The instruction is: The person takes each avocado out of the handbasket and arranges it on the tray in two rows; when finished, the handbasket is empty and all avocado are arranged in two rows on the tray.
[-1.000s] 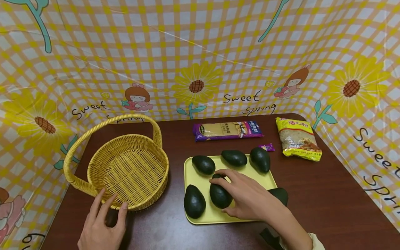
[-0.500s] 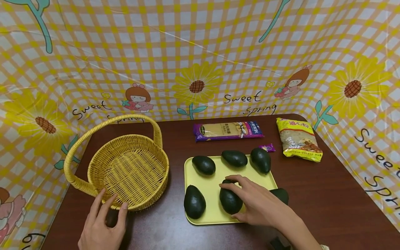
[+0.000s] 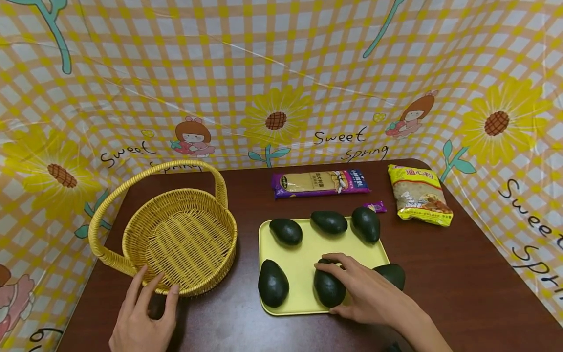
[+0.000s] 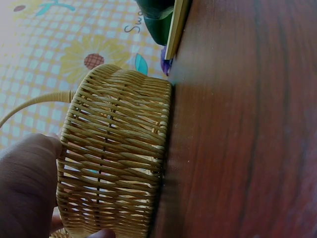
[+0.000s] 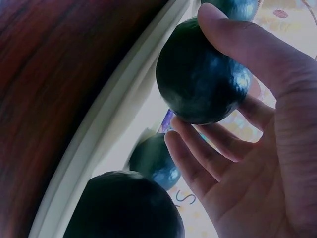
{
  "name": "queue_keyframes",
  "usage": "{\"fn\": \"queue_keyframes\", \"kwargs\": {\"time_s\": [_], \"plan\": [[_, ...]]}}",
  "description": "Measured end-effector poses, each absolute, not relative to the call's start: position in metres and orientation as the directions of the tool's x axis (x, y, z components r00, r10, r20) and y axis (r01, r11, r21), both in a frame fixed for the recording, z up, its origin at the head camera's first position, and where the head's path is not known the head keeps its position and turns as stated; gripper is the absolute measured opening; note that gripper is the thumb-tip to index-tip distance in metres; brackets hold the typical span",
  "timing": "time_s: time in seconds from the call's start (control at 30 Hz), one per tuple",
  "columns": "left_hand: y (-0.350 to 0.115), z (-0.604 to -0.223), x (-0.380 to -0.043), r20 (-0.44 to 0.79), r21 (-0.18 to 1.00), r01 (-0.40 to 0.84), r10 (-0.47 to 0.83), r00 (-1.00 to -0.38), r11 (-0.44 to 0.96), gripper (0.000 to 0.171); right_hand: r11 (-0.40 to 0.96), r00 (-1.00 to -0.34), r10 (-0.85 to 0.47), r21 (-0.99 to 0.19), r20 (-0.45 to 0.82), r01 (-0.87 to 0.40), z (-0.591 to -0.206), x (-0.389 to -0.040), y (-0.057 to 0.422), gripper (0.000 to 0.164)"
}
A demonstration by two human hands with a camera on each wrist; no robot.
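Observation:
My right hand point(image 3: 365, 293) grips a dark green avocado point(image 3: 329, 289), thumb on its near side and fingers around its far side. It is low over the front of the yellow tray point(image 3: 294, 264). In the right wrist view the same avocado point(image 5: 198, 74) sits between thumb and fingers. Around it on the tray lie several more avocados, among them one at the front left point(image 3: 273, 283) and one partly behind my hand point(image 3: 391, 276). My left hand point(image 3: 147, 313) holds the near rim of a round yellow wicker basket point(image 3: 189, 239), its thumb point(image 4: 34, 153) at the rim in the left wrist view.
Behind the tray lie a long pasta packet point(image 3: 321, 183) and a small purple packet point(image 3: 375, 207). A yellow macaroni bag point(image 3: 420, 195) lies at the back right. The basket's tall handle point(image 3: 154, 171) arches up on its far left side. A checked cloth wall surrounds the brown table point(image 3: 457, 264).
My right hand has shifted right and toward me with the avocado in its fingers, from the tray's middle to its front. My left hand and the basket have stayed put.

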State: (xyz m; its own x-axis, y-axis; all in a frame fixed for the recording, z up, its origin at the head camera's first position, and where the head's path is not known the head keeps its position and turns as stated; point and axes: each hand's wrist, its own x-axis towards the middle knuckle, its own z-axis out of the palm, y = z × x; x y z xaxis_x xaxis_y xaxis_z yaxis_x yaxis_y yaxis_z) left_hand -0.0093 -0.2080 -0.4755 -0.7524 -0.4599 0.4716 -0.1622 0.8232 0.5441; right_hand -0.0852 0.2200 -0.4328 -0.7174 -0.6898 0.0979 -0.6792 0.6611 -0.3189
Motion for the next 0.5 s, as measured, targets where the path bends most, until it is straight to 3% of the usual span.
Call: {"fn": "queue_keyframes", "kwargs": {"time_s": [0.5], "plan": [[-0.2114, -0.479, -0.01, 0.47, 0.546, -0.165, -0.463, -0.752, 0.822, 0.043, 0.648, -0.713, -0.693, -0.342, 0.105, -0.68, -0.4375, -0.0803, 0.2235, 0.088]]}}
